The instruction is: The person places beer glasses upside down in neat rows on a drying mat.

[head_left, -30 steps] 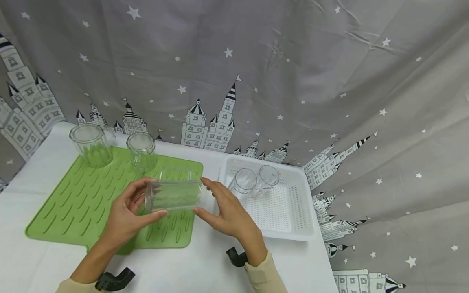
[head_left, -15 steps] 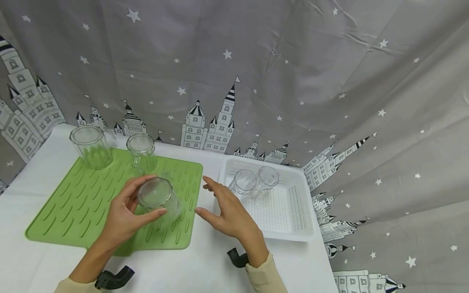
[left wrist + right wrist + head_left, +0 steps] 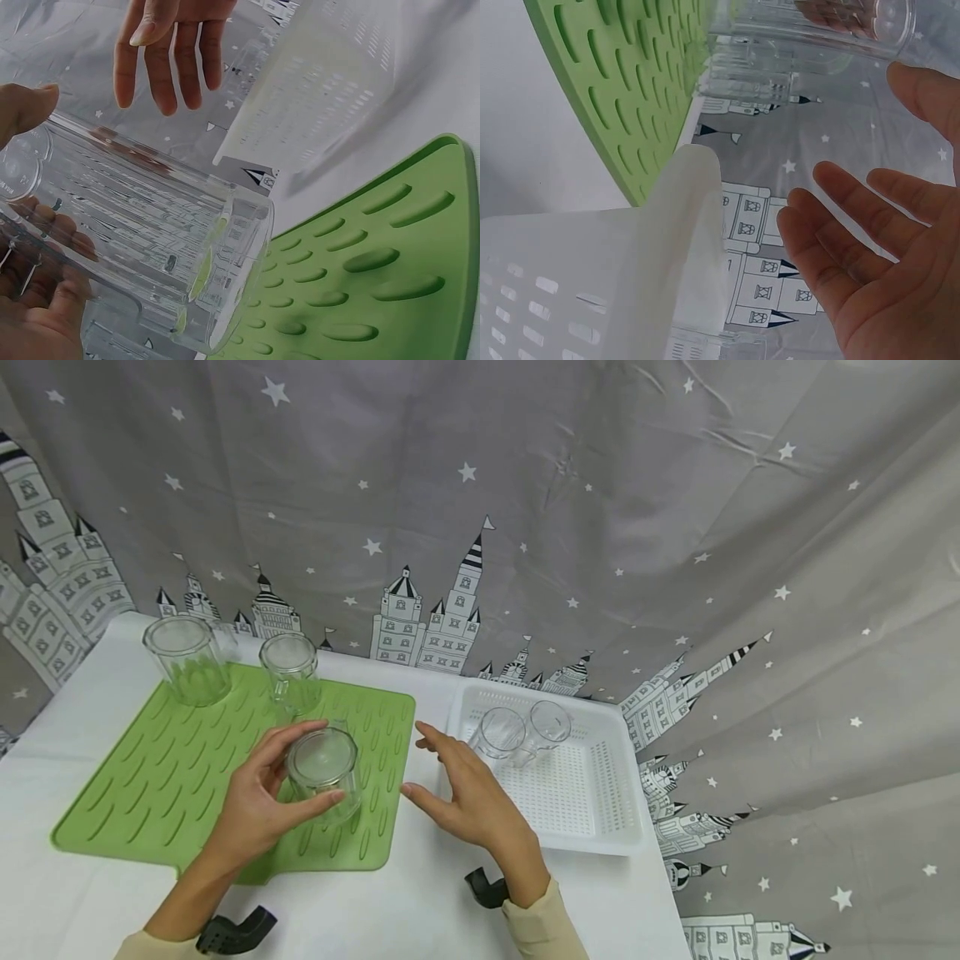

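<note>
My left hand grips a clear glass mug near its base, thumb on one side and fingers on the other. The mug is turned upside down over the green drying mat. In the left wrist view its open rim faces the mat; I cannot tell whether they touch. My right hand is held apart to the right of the mug, fingers spread and holding nothing. In the right wrist view the right palm is bare. Two more glass mugs, a wider one and a narrower one, stand on the mat's back part.
A white perforated basket stands right of the mat, with two clear glass cups at its back left. A white cloth covers the table. Behind the table hangs a grey curtain with stars and castles.
The mug, earlier lying sideways between both hands, has been tipped upright with its base up. The right hand has let go of it and stays nearby. The left hand keeps its grip.
</note>
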The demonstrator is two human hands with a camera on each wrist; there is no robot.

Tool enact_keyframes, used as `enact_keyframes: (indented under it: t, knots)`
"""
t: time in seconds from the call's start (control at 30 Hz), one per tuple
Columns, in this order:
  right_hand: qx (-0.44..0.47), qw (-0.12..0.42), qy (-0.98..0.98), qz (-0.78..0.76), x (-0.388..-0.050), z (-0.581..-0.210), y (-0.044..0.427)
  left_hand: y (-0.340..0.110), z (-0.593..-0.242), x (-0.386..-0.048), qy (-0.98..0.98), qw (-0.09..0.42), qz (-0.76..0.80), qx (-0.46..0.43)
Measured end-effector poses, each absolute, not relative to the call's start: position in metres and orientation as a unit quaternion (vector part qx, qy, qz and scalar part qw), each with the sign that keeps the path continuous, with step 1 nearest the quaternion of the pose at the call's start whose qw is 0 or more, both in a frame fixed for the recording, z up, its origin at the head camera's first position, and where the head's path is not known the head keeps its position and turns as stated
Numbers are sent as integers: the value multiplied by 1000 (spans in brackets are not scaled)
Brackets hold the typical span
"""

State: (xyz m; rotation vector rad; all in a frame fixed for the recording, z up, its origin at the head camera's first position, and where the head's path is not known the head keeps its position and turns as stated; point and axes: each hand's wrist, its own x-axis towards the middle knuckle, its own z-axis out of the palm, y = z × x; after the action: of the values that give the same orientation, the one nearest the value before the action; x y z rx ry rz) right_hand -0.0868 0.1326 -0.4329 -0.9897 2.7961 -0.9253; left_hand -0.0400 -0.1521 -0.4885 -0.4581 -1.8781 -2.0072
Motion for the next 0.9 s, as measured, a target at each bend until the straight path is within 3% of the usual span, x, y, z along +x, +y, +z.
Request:
enact_keyframes:
  t: [0.5, 0.9]
  knots:
    - [-272, -32, 921, -276, -100, -430, 157, -151, -495, -37, -678, 165, -701, -144]
    - [-193, -30, 951, -241, -128, -437, 190, -149, -498, -37, -699, 164, -682, -137]
